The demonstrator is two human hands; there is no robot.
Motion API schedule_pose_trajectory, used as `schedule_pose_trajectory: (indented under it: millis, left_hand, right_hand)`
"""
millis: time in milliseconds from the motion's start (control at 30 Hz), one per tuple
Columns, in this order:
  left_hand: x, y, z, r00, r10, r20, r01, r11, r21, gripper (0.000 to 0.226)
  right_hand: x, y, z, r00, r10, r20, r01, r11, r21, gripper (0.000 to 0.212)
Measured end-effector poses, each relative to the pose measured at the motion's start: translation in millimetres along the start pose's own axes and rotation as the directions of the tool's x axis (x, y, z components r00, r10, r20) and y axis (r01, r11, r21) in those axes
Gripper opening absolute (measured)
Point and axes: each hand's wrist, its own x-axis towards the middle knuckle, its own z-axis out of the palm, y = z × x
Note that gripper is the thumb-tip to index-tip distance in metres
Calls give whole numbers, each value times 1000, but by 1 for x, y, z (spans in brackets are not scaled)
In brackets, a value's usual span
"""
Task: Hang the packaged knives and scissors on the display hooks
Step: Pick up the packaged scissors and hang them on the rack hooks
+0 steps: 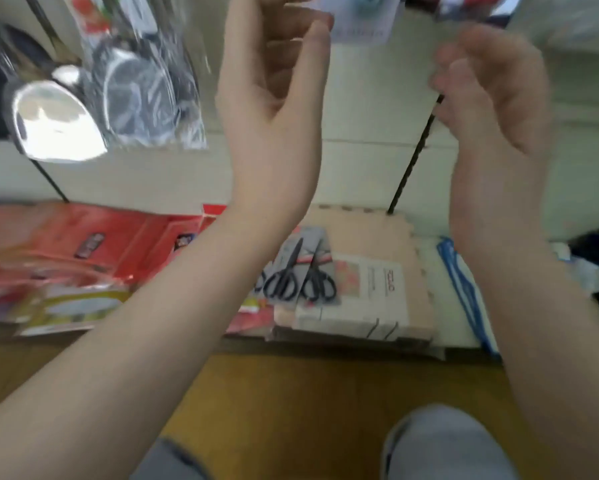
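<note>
Left hand (273, 98) curls at a carded pack (360, 26), right hand (492, 95) by the hook (412, 161); blur hides whether either grips. Packaged scissors (299, 275) lie below. If the pack's hole misses the hook's tip, it could drop.

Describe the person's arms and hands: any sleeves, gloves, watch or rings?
The left hand and right hand are ungloved. The left forearm and right forearm are bare to the frame edge; no sleeve shows. No watch, bracelet or ring is visible, though the right hand is motion-blurred, so a thin ring could be missed.
</note>
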Motion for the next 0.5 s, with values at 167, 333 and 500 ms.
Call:
schedule_pose_trajectory:
  millis: [167, 333, 500]
  left_hand:
    - [-45, -32, -30, 984, -176, -36, 180, 969, 171, 13]
    - [-86, -87, -62, 933, -361, -9, 347, 889, 299, 13]
    - [-124, -132, -84, 861, -508, 11, 452, 776, 440, 15]
  right_hand:
    - [-47, 17, 44, 967, 250, 41, -249, 968, -29, 26]
    - [-73, 56, 64, 897, 436, 72, -427, 897, -113, 26]
    - [-92, 89, 72, 837, 534, 118, -512, 842, -171, 29]
